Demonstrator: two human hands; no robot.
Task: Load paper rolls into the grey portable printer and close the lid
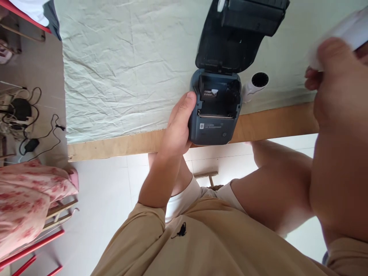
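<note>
- Well off to the left of the printer (216,104), and lower than the tabletop, I see a tangle of black cables (21,111) on the floor, with a pink floral cloth (27,203) draped over a rack on the near side of it.
- Just left of the printer spreads the wrinkled pale green tablecloth (123,73); bare wooden edging (117,145) runs along the near side of it and passes behind the printer.
- Against the printer's left side is the person's left hand (180,120), closed on it: the thumb lies along the upper left rim, while the other fingers go out of sight behind the body, so I can't tell how they are set.
- The printer itself is at the table's near edge, its hollow bay facing up; whether the base rests on the wood I can't make out. Its black lid (225,50) stands open, hinged at the far end.
- Just right of the printer, on the cloth, there's a small white cylinder (249,91) with a round dark end.
- Well to the printer's right, the right hand (335,71) is raised, thumb and fingers closed on a white piece (349,30), blurred and cut off by the view's edge.
</note>
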